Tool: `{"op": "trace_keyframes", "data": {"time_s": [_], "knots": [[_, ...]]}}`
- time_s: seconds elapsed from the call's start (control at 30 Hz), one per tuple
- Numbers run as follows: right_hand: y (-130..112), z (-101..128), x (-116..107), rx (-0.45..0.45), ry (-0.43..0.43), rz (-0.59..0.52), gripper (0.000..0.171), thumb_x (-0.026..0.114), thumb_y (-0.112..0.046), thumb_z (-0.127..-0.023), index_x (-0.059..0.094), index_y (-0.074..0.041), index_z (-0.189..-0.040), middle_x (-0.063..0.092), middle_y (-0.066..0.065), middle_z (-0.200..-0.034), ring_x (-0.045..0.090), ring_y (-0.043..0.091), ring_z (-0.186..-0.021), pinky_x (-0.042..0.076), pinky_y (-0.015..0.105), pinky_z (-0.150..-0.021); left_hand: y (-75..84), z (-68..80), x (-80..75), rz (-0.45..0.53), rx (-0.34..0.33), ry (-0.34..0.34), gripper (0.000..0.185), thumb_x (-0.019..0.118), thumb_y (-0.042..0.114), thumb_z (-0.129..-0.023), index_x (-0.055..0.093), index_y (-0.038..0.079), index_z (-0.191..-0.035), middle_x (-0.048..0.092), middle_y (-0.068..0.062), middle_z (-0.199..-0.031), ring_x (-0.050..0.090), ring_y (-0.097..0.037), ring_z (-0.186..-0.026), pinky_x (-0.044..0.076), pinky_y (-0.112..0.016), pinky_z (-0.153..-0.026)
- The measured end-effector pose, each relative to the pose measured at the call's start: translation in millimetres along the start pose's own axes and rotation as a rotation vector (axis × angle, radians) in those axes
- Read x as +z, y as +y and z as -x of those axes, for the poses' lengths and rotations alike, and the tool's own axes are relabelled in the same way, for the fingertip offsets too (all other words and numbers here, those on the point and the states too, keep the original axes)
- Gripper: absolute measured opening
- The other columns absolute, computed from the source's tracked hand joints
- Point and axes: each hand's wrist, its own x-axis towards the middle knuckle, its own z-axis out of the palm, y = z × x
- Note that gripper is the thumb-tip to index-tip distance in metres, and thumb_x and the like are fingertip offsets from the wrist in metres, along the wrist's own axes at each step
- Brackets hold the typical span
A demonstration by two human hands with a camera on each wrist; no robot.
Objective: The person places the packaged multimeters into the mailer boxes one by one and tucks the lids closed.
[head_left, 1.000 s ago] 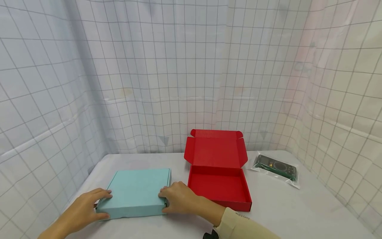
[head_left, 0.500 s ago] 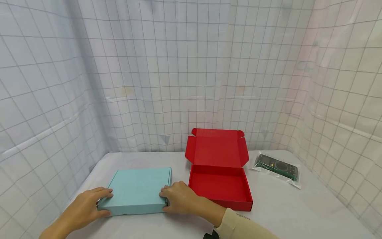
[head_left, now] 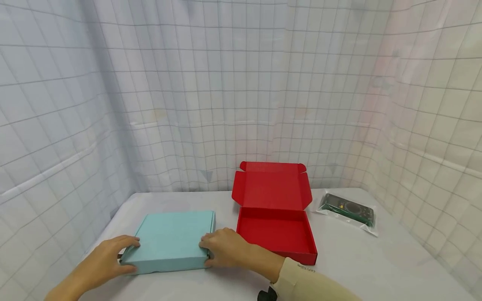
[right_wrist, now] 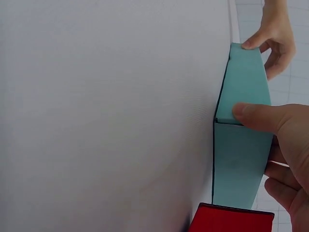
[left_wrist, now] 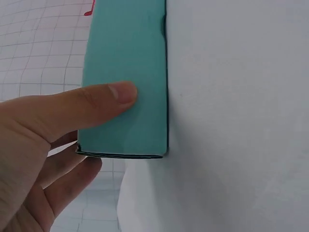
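A: Grip check, what's each hand doing?
B: Left hand (head_left: 103, 261) is clasping the near-left corner of the closed teal mailer box (head_left: 171, 240), right hand (head_left: 226, 248) is pinching its near-right corner.
A: And the box?
B: Lying flat on the desk (head_left: 376, 267) between both hands, long axis running left-right, beside the open red box (head_left: 276, 228).

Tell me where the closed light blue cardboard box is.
In the head view the closed light blue cardboard box lies front-left on the white table, held between the left hand and right hand, beside the open red cardboard box.
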Motion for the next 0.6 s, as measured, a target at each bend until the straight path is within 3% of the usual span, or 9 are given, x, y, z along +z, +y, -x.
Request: {"op": "trace_keyframes", "data": {"time_s": [0.13, 0.2, 0.37, 0.47, 0.6], "knots": [[0.6, -2.6, -2.0, 0.011, -0.03, -0.043, 0.053, 0.085, -0.04, -0.087, 0.071, -0.017, -0.133, 0.071, -0.007, -0.127, 0.067, 0.004, -0.107, 0.054, 0.022, -0.086, -3.1, -0.3, -6.7, 0.043, 0.002, -0.057, 0.058, 0.099, 0.032, -0.064, 0.072, 0.01, -0.11, 0.07, -0.013, -0.119, 0.063, -0.01, -0.107, 0.06, -0.027, -0.069], [2.3, -3.6, -4.8, 0.032, -0.049, -0.08, 0.058, 0.085, -0.04, -0.086, 0.069, -0.019, -0.137, 0.071, -0.009, -0.125, 0.066, 0.001, -0.105, 0.054, 0.022, -0.088, -3.1, -1.3, -9.2, 0.034, 0.011, -0.068, 0.056, 0.098, 0.035, -0.066, 0.073, 0.013, -0.111, 0.07, -0.009, -0.118, 0.063, -0.009, -0.108, 0.058, -0.023, -0.076], [8.2, -6.1, -14.9, 0.082, -0.082, -0.175, 0.068, 0.084, -0.045, -0.086, 0.062, -0.023, -0.147, 0.069, -0.013, -0.127, 0.064, -0.002, -0.104, 0.051, 0.023, -0.092, -0.5, -8.7, -14.4, 0.018, 0.038, -0.017, 0.06, 0.098, 0.038, -0.065, 0.073, 0.015, -0.114, 0.072, 0.0, -0.115, 0.062, -0.005, -0.109, 0.05, -0.016, -0.085], [12.1, -7.0, -21.9, 0.083, -0.078, -0.224, 0.068, 0.084, -0.044, -0.087, 0.061, -0.022, -0.147, 0.074, -0.013, -0.113, 0.061, -0.005, -0.083, 0.049, 0.016, -0.081, 3.6, -15.3, -17.5, 0.054, 0.05, 0.025, 0.061, 0.099, 0.035, -0.065, 0.072, 0.013, -0.116, 0.072, 0.001, -0.115, 0.061, -0.003, -0.109, 0.057, -0.026, -0.08], [18.1, -4.2, -31.2, 0.092, -0.075, -0.277, 0.066, 0.084, -0.039, -0.088, 0.061, -0.021, -0.147, 0.073, -0.012, -0.114, 0.062, -0.001, -0.085, 0.049, 0.016, -0.081, 10.3, -23.3, -21.0, 0.111, 0.046, 0.043, 0.06, 0.099, 0.03, -0.067, 0.072, 0.012, -0.118, 0.072, 0.004, -0.113, 0.062, -0.002, -0.108, 0.06, -0.034, -0.08]]}}
